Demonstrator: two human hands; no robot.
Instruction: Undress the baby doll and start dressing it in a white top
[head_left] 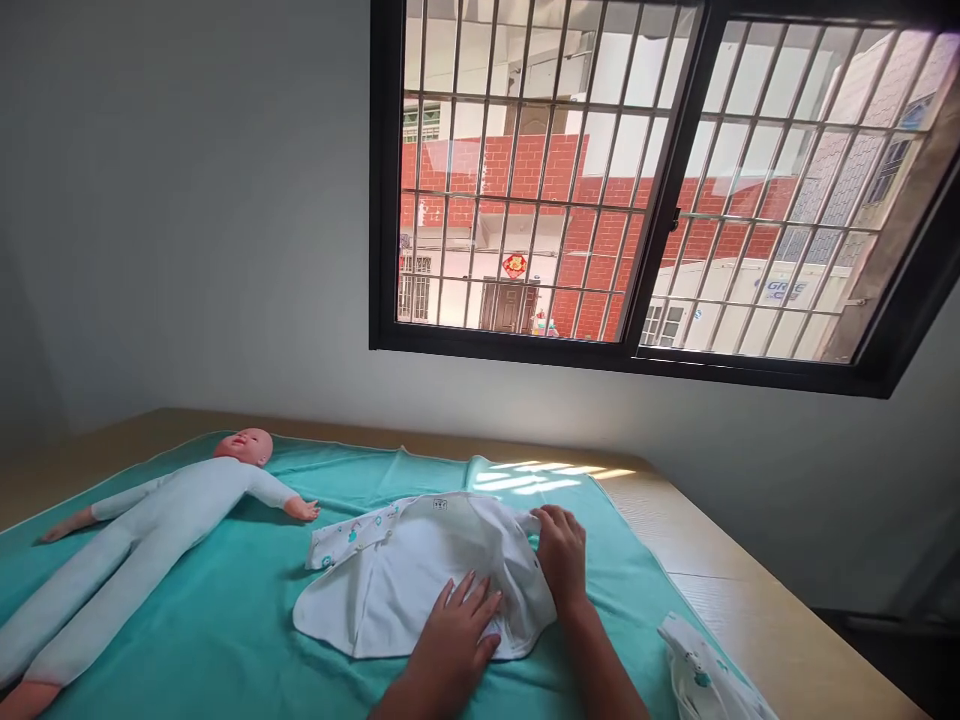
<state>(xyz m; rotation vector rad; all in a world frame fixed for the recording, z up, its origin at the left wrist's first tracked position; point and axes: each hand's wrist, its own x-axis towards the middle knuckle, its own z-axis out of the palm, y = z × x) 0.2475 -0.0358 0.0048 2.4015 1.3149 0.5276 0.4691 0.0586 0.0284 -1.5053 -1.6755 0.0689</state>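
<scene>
A white baby garment [390, 580] with small teal prints lies spread on a teal cloth [247, 640]. My left hand [454, 630] rests flat on the garment's near edge, fingers stretched out and open. At the garment's right side, my right hand [561, 555] has its fingers curled down onto the fabric, gripping the edge. A baby doll [150, 520] in a pale bodysuit lies on its back at the left, arms out, apart from both hands.
The teal cloth covers a wooden table [750, 610] set against a grey wall. Another white printed garment [705, 675] lies at the cloth's near right corner. A barred window [637, 180] is above, and the table's right edge drops off to a dark floor.
</scene>
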